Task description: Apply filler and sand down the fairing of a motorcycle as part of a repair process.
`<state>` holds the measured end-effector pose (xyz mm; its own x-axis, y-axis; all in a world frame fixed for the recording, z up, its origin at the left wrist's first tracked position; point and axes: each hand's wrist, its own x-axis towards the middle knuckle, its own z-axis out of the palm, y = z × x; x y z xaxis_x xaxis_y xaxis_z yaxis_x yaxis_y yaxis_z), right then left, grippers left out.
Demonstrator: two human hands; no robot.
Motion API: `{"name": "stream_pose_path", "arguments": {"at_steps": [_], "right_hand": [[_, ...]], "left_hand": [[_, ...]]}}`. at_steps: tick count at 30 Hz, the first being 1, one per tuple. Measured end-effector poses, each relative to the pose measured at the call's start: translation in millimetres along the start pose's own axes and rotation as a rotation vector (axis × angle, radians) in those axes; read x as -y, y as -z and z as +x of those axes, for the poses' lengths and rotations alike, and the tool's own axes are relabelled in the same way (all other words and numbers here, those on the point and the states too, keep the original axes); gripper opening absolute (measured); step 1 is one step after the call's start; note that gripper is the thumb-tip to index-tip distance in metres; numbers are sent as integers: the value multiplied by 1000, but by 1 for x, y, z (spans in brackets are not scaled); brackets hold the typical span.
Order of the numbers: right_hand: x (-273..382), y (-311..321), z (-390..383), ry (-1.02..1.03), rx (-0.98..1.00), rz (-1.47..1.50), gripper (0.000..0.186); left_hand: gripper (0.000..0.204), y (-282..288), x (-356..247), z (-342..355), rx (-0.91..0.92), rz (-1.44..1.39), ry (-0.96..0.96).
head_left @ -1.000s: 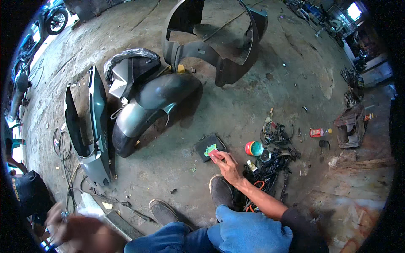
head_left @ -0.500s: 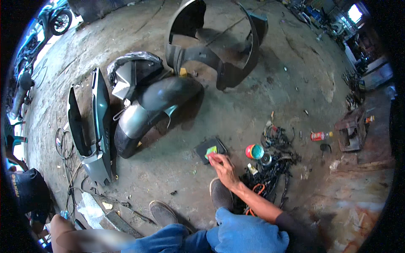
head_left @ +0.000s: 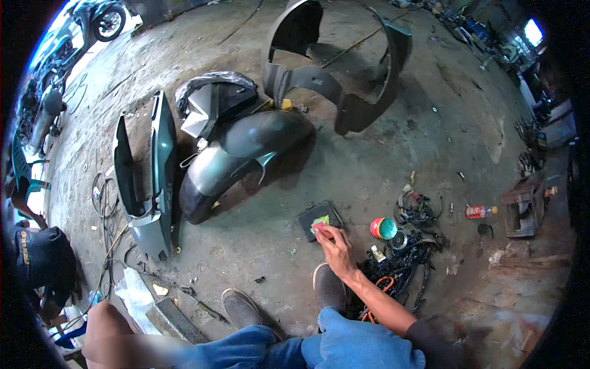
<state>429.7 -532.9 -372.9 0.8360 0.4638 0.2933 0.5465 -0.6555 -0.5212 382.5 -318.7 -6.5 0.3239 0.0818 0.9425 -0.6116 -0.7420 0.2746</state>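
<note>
My right hand point(head_left: 335, 252) pinches a small red spreader point(head_left: 320, 228) over green paste point(head_left: 321, 220) on a dark square board point(head_left: 309, 219), lying in front of my right shoe point(head_left: 330, 289). Just right of the board are a red-and-yellow tin of teal paste point(head_left: 384, 229), an open dark round can point(head_left: 399, 241) and a small pale tube point(head_left: 377, 254). At the lower left a bare limb point(head_left: 104, 326) is smeared and blurred; I cannot tell whether it is my left hand or arm, and no fingers show clearly.
Grey body panels point(head_left: 145, 184), a fender point(head_left: 246, 150) and a large curved shell point(head_left: 359, 111) lie ahead. Tangled black cables point(head_left: 405, 277), a bottle point(head_left: 480, 211) and a rusty crate point(head_left: 519, 209) are rightward. A bent-over person point(head_left: 43, 258) and motorbikes point(head_left: 80, 34) are at left.
The fingers seen smeared at the lower left one second ago no longer show. The view has shifted slightly, so the scene sits further right. My right hand still holds the spreader at the board.
</note>
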Motion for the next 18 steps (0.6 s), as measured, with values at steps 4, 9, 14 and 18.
{"name": "stream_pose_path", "arguments": {"at_steps": [4,9,14,18], "right_hand": [[4,10,-3,30,68,-21,40],[-7,22,13,5,-53,-72,44],[6,8,3,68,61,14,44],[4,22,14,-109,21,127,39]], "left_hand": [[40,-13,-10,-15,48,68,100],[35,-27,-23,-43,67,87,263],[33,27,16,-59,102,97,447],[32,75,71,-81,93,153,545]]}}
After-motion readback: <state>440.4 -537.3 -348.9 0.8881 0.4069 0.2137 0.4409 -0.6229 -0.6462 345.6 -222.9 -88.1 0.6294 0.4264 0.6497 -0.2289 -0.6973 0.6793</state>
